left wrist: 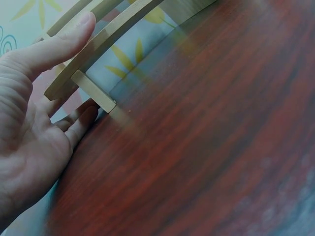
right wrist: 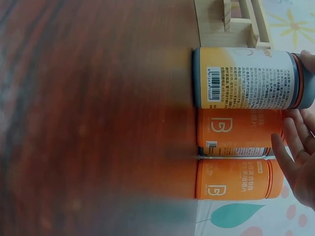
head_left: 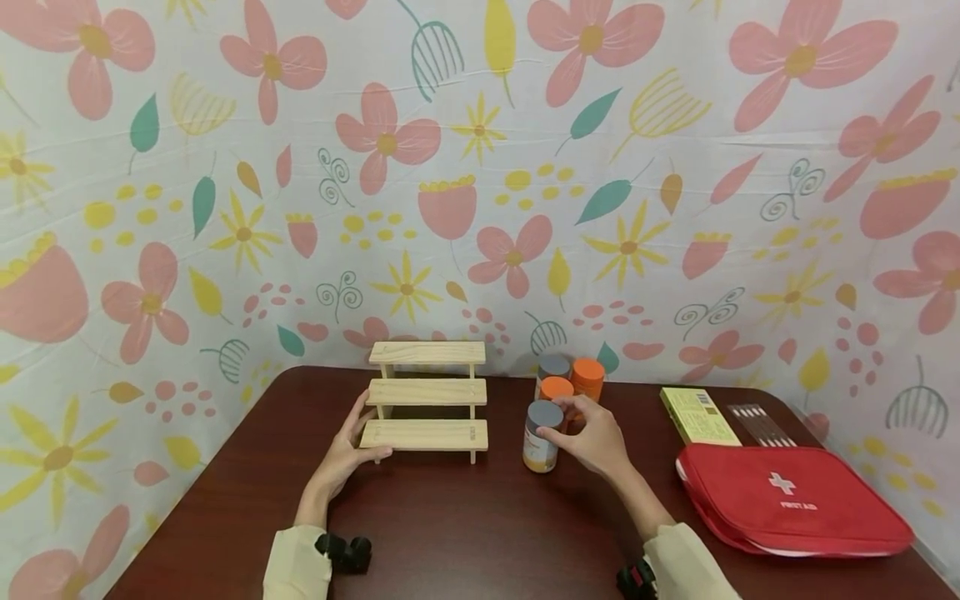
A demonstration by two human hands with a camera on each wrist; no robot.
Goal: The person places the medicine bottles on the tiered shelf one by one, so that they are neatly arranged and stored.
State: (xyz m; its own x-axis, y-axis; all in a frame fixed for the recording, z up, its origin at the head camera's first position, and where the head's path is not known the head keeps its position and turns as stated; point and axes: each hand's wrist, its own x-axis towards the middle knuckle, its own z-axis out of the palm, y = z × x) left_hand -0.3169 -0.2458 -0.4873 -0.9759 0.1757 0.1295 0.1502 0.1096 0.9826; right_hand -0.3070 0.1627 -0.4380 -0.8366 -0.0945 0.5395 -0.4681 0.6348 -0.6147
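Note:
A small three-step wooden display rack stands on the table. My left hand holds its left end, thumb over the bottom step and fingers behind; in the left wrist view the thumb lies across the wood. To the rack's right, an upright supplement bottle with a grey lid stands at the front of a group. My right hand grips this bottle by its lid between thumb and fingers. Behind it are an orange bottle, a second grey-lidded bottle and another orange bottle.
On the right lies a red first aid pouch. Behind it are a yellow-green box and a clear packet of swab-like sticks. A flower-patterned cloth hangs along the back edge of the dark wooden table.

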